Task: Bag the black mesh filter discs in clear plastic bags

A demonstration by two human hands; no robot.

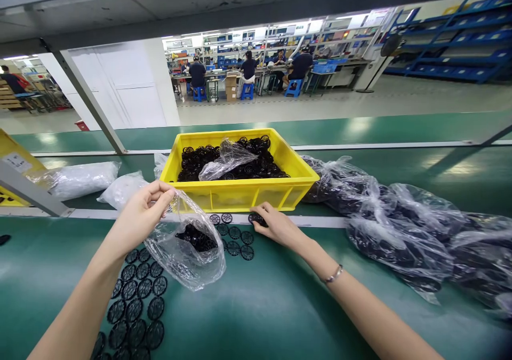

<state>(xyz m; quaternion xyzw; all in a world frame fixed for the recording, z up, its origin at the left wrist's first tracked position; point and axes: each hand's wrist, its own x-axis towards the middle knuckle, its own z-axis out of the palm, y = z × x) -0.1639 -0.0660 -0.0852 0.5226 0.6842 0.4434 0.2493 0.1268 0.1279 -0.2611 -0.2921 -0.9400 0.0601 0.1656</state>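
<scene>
Forearms come first: the left forearm (pixel 74 304) and the right forearm (pixel 380 317), with a thin bracelet (pixel 334 273) at its wrist, reach up from the bottom of the view over a green tabletop (pixel 256 317). In front of a yellow crate (pixel 240 197), the left hand (pixel 140 213) pinches the top edge of a clear bag (pixel 188 264) between thumb and fingers, so the bag hangs open below and to the right, with black mesh discs (pixel 196 239) bunched inside. Just right of the bag, the right hand (pixel 276 226) lies close to the crate's front wall, its fingers curled over a single black disc (pixel 257 220), which looks gripped, though most of it is hidden. That disc is round, with no long axis to read, and it lies under the right hand, well apart from the left. Loose discs (pixel 136 301) lie flat in rows on the tabletop, left of the crate's front, and a smaller group (pixel 234 240) sits just before it. Inside the crate, a black pile (pixel 234 168) lies under a crumpled plastic sheet (pixel 226 160). Full dark bags (pixel 400 226) slump to the crate's right, and white bags (pixel 80 180) lie to its left. Far beyond the crate, seated workers (pixel 248 69) face long benches, beside blue shelving (pixel 452 45).
</scene>
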